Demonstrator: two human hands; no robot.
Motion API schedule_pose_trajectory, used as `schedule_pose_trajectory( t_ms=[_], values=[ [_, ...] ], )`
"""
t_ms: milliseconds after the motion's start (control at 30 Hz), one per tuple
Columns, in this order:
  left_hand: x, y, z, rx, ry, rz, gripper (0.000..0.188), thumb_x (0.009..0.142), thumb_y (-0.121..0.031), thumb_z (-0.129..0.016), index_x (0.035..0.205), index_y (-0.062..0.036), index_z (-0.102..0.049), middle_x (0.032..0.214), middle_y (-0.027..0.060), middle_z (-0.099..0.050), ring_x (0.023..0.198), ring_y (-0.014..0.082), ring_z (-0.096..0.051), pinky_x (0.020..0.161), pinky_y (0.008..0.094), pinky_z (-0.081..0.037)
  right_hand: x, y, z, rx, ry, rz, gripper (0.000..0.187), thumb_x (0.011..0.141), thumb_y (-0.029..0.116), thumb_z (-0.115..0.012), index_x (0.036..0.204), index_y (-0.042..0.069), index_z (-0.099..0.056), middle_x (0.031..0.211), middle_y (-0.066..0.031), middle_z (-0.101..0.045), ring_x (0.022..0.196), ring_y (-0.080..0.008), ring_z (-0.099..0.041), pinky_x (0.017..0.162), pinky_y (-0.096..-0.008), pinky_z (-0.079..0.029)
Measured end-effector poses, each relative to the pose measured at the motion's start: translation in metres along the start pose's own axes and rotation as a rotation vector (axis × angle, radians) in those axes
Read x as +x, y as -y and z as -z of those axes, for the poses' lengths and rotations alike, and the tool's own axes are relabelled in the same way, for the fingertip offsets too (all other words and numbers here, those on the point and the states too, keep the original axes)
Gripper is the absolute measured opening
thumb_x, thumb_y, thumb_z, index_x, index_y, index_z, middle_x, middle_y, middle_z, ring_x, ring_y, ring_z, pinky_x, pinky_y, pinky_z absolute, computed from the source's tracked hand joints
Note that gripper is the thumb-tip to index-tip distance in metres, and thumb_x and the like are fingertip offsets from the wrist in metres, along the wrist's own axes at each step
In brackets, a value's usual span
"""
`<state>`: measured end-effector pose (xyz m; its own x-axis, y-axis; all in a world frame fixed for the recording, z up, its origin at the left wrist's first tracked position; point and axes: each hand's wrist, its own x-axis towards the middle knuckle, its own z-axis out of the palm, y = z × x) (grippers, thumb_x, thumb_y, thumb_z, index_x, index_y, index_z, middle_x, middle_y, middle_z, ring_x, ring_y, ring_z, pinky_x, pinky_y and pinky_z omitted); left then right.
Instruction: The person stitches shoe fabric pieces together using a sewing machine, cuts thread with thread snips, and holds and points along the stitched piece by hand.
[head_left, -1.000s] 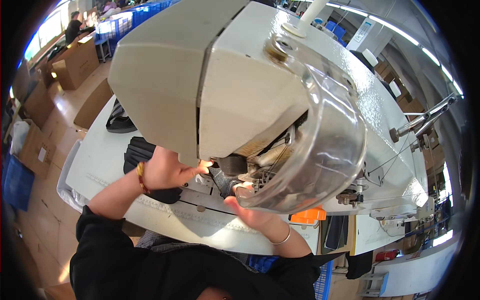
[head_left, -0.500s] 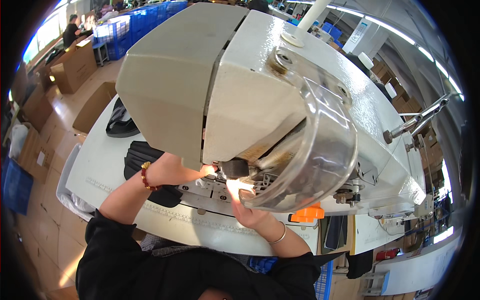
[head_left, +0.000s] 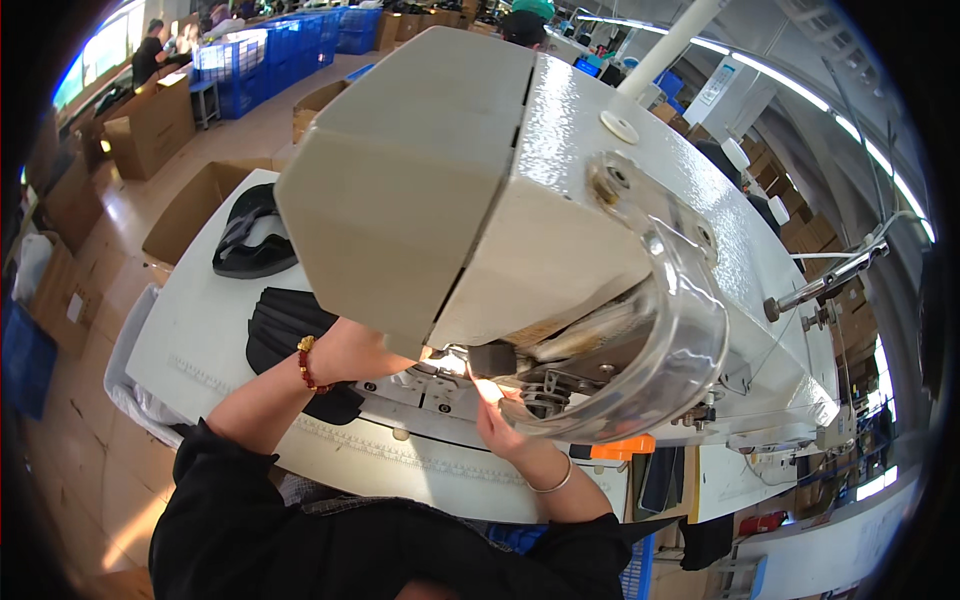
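A large cream sewing machine (head_left: 410, 170) fills the middle of the view. My left hand (head_left: 362, 352) reaches in under its head from the left, fingers mostly hidden by the casing. From the right, my right hand (head_left: 498, 420) comes up beside the needle area, with its fingers bent close together in bright light. Whatever those fingers pinch is too small and glaring to make out. Between the hands a black block-shaped part (head_left: 492, 358) shows by the needle. A stack of black fabric pieces (head_left: 285, 325) lies beside and partly beneath my left wrist.
A clear curved guard (head_left: 690, 345) juts out over my right hand, with an orange part (head_left: 622, 447) below it. A black shaped piece with a cut-out (head_left: 252, 262) rests on the white table (head_left: 185, 320). Beyond the table's left edge stands an open cardboard box (head_left: 190, 215).
The view has shifted, so the machine head now appears farther right and lower, showing more of the black cut-out piece. Both hands remain around the needle area.
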<state>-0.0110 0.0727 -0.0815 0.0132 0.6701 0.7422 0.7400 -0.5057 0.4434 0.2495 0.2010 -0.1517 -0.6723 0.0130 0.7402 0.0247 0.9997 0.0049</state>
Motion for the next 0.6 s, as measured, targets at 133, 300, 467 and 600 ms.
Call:
schedule_pose_trajectory(
  t_ms=[133,300,467,600],
  values=[
    [0.001,0.013,0.014,0.045,0.046,-0.006,0.036,0.079,-0.01,-0.08,0.111,-0.0029,-0.068,0.105,0.0135,-0.068,0.093,0.0309,-0.066,0.082,0.0394,-0.054,0.017,0.012,0.011,0.112,0.03,-0.167,0.048,0.078,-0.013,-0.064,0.125,-0.004,-0.067,0.103,-0.0141,-0.072,0.08,-0.0243,-0.068,0.079,-0.0327,-0.056],
    [0.014,0.031,0.046,-0.235,-0.003,0.071,0.037,0.082,-0.007,-0.078,0.116,-0.0028,-0.066,0.109,0.0139,-0.067,0.103,0.0329,-0.064,0.101,0.0409,-0.047,0.049,0.032,0.04,-0.2,-0.004,0.01,0.038,0.07,-0.001,-0.066,0.107,0.001,-0.074,0.105,-0.0139,-0.071,0.092,-0.0276,-0.067,0.086,-0.0427,-0.049],
    [0.008,-0.004,0.109,0.305,-0.006,0.038,0.035,0.079,-0.01,-0.08,0.109,-0.0054,-0.062,0.106,0.0115,-0.067,0.104,0.0304,-0.063,0.117,0.0504,-0.032,0.074,0.056,0.096,-0.181,-0.103,0.0,0.04,0.068,-0.012,-0.057,0.103,-0.001,-0.074,0.091,-0.0139,-0.074,0.069,-0.0241,-0.068,0.059,-0.0309,-0.05],
    [-0.03,-0.008,0.128,0.855,0.055,0.168,0.03,0.079,-0.013,-0.079,0.099,-0.0085,-0.057,0.086,0.0069,-0.068,0.095,0.0273,-0.066,0.121,0.0581,-0.025,0.065,0.058,0.13,-0.097,-0.229,-0.108,0.031,0.072,-0.011,-0.053,0.096,-0.005,-0.072,0.086,-0.0174,-0.074,0.071,-0.0295,-0.07,0.061,-0.0332,-0.052]
  ],
)
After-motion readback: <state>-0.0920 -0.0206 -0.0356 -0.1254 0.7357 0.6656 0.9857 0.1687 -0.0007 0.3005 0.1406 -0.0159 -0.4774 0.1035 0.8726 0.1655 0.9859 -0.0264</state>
